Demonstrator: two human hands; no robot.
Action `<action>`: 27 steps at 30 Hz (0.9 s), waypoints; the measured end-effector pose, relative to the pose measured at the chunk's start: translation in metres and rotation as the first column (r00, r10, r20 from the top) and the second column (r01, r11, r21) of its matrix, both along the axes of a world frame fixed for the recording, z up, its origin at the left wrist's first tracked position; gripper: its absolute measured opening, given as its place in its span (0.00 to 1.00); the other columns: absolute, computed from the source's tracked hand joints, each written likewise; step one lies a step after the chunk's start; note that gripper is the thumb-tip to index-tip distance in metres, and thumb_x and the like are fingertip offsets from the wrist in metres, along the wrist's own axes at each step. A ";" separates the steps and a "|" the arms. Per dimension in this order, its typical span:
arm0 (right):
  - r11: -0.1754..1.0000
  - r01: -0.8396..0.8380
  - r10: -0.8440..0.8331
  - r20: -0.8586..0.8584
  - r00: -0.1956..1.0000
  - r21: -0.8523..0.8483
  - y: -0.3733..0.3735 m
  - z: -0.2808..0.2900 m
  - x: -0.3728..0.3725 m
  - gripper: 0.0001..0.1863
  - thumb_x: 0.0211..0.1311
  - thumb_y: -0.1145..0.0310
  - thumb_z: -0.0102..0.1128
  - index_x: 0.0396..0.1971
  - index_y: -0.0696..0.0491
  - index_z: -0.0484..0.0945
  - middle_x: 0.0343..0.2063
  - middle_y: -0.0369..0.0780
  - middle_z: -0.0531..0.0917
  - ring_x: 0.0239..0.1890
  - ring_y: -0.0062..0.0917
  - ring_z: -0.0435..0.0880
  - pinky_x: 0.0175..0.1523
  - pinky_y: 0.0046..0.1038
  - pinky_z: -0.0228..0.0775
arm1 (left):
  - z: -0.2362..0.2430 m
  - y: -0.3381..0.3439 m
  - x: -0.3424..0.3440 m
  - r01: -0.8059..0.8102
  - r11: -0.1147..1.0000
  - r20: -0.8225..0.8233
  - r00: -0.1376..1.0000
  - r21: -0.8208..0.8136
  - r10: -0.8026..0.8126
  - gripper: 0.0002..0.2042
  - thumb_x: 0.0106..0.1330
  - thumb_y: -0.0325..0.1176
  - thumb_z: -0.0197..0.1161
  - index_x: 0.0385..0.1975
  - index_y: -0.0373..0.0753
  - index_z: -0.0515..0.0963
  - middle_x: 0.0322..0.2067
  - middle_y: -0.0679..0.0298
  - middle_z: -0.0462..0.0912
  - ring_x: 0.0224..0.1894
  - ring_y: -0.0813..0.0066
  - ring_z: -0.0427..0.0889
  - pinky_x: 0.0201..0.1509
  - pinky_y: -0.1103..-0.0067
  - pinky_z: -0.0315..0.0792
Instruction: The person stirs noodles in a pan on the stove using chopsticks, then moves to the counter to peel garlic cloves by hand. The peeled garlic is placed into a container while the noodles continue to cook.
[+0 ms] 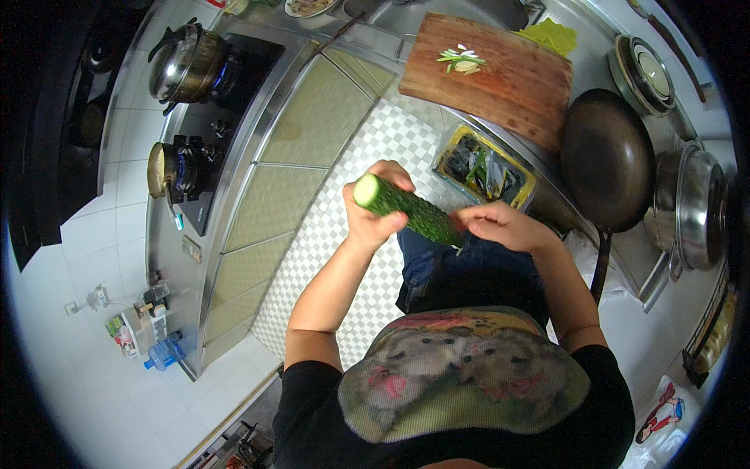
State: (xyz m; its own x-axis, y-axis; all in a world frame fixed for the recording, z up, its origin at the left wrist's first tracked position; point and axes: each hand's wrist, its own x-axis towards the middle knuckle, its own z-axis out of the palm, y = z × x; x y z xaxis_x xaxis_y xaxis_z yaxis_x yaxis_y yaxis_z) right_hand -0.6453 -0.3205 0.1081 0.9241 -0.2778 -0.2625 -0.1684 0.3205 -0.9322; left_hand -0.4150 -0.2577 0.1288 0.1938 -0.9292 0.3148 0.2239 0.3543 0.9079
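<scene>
A dark green, bumpy cucumber (414, 214) is held in front of my body, its pale cut end toward the upper left. My left hand (375, 211) wraps round it near that cut end, thumb on the near side. My right hand (508, 224) is at the tapered lower right end, fingers curled and pressed together close against the tip. Whether those fingers pinch the tip or some small thing is hidden. A small pale bit shows just below the tip. Beyond my right hand, a bin with a yellow rim (530, 190) holds dark lining and green scraps.
A wooden cutting board (500, 90) bears sliced white and green pieces (462, 60). A dark wok (608, 160) juts over the counter edge at right, by steel pots (695, 207). At left, a pot (186, 64) and a small pan (160, 170) stand over lit burners.
</scene>
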 end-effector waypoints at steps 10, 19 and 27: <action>0.985 0.143 -0.146 0.020 0.989 0.101 0.019 0.028 -0.003 0.13 0.60 0.72 0.50 0.44 0.60 0.72 0.26 0.33 0.75 0.32 0.15 0.72 0.42 0.18 0.63 | -0.013 0.001 -0.006 0.068 0.973 -0.385 0.923 0.221 0.023 0.30 0.46 0.54 0.68 0.45 0.41 0.70 0.42 0.66 0.71 0.44 0.73 0.69 0.48 0.76 0.65; 0.715 0.526 -0.555 -0.084 0.828 0.461 0.012 -0.005 -0.014 0.15 0.66 0.69 0.40 0.46 0.60 0.71 0.22 0.31 0.71 0.26 0.16 0.67 0.38 0.19 0.61 | -0.028 -0.007 -0.006 0.324 0.906 -0.813 0.582 0.273 0.036 0.42 0.55 0.69 0.40 0.53 0.33 0.65 0.44 0.58 0.74 0.42 0.66 0.72 0.43 0.74 0.67; 0.303 0.840 -0.910 -0.126 0.396 0.451 -0.041 -0.063 -0.036 0.13 0.66 0.65 0.44 0.46 0.56 0.70 0.27 0.32 0.72 0.30 0.18 0.69 0.41 0.22 0.62 | -0.036 -0.003 -0.019 0.349 0.881 -0.877 0.460 0.320 0.137 0.31 0.62 0.56 0.44 0.52 0.32 0.65 0.46 0.53 0.72 0.46 0.61 0.70 0.50 0.71 0.64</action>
